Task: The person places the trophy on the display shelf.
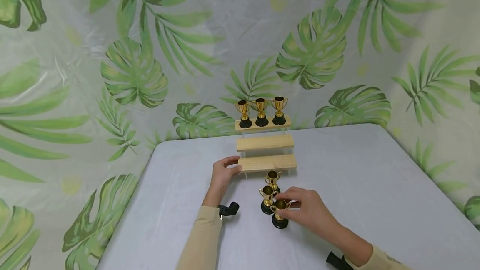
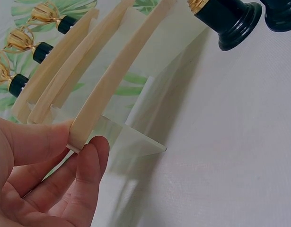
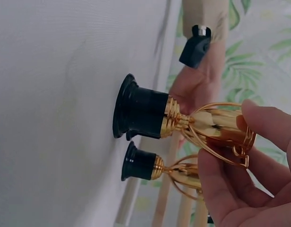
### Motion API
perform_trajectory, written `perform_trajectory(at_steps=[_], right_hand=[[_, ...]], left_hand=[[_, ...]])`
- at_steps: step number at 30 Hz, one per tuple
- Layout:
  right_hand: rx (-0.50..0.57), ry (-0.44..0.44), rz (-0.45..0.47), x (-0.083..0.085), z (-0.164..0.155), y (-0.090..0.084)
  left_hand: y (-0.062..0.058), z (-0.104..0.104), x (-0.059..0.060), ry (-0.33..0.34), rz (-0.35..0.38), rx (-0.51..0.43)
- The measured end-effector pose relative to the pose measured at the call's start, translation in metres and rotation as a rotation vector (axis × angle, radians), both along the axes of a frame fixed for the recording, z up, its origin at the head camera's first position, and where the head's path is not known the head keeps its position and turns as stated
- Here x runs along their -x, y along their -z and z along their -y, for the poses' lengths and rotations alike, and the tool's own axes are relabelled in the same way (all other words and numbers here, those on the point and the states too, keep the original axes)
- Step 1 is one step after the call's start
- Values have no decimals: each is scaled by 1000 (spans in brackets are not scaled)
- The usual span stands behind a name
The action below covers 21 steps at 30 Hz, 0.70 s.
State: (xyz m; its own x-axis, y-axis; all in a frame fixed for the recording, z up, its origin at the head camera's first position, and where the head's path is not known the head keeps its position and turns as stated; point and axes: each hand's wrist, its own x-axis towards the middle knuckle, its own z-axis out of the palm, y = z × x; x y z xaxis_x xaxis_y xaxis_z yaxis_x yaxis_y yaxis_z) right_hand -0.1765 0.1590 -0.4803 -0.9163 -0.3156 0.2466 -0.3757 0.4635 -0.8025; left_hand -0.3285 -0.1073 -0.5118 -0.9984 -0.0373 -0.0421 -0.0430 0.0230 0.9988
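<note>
The right hand [image 1: 307,211] pinches the nearest small gold trophy cup [image 1: 279,213] at its bowl, thumb on one side and fingers on the other; the fingertips [image 3: 263,123] close around the gold rim and handles. This trophy stands on the grey tabletop [image 1: 375,186], the closest of three in a tight group in front of the wooden stepped stand [image 1: 267,162]. The other two trophies [image 1: 270,193] are just beside it, almost touching.

The trophy looks light and stiff, probably plastic with a shiny gold coat, so the bowl may be a little slippery. The thin loop handles seem the weakest part. I think the better place to hold is the bowl itself or the narrow stem above the black round base [image 3: 138,113], not the handles.

Its long axis goes from base to bowl and is upright, the open mouth pointing up; the base appears to rest flat on the tabletop.

The left hand [image 1: 222,176] holds the left end of the lowest step between thumb and curled fingers [image 2: 83,175]. Three more trophies [image 1: 261,111] stand on the top step.
</note>
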Motion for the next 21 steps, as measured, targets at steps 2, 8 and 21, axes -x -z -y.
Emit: perform_trajectory(at_steps=[2,8,21], right_hand=[[-13,1,-17,0,0,1],[-75,-35,-151,0,0,6],[-107,-42,-212,1,1,5]], left_hand=[[1,0,-1,4,-5,0],[0,1,-2,9,-8,6],[1,2,-2,19,-22,-4]])
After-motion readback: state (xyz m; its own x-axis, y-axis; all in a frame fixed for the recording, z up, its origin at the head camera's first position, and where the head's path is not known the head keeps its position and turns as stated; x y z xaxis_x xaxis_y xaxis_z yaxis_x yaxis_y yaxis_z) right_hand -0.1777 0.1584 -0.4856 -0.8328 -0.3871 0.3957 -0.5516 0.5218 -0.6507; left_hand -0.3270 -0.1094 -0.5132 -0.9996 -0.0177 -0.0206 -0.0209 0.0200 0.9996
